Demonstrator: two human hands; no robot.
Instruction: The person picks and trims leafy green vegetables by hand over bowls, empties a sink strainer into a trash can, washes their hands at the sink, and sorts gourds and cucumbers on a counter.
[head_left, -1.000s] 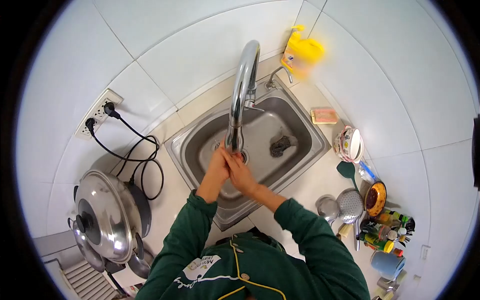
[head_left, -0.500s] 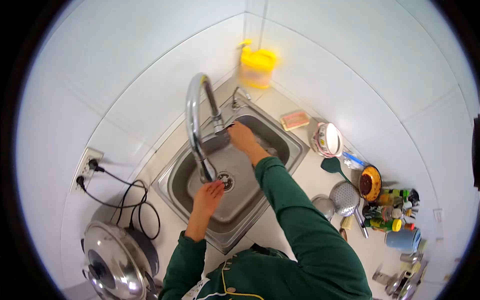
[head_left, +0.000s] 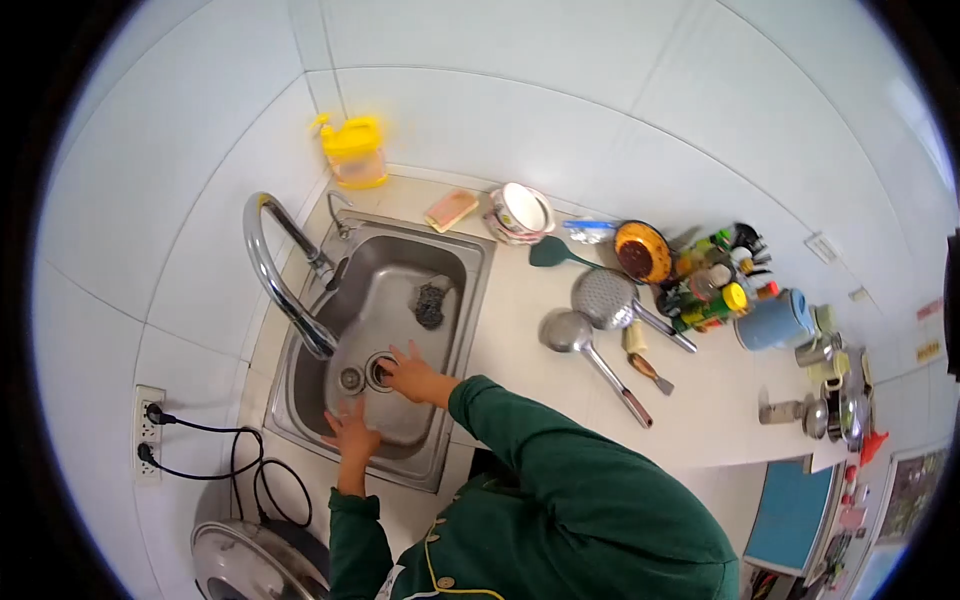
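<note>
My right hand (head_left: 415, 378) is over the sink's drain hole (head_left: 381, 371), fingers apart, with its fingertips at the rim of the hole. Left of the hole, a round metal drain strainer (head_left: 351, 379) lies on the basin floor. My left hand (head_left: 352, 435) is low in the near left part of the steel sink (head_left: 456, 345), its fingers spread and nothing seen in it. Over the basin's left side arches the chrome faucet (head_left: 262, 245), its spout end above the strainer. A dark steel-wool scrubber (head_left: 430, 305) rests farther back in the basin.
A yellow pump bottle (head_left: 355, 152) and a sponge (head_left: 452, 210) are behind the sink. To the right lie a ladle (head_left: 568, 332), a skimmer (head_left: 605, 299), a green spatula (head_left: 552, 252) and several bottles. Cords and a lidded pot (head_left: 255, 562) occupy the left.
My right hand has left the faucet handle and come down to the drain. My left hand has moved away from under the spout. The strainer now lies beside the hole. My view has swung right.
</note>
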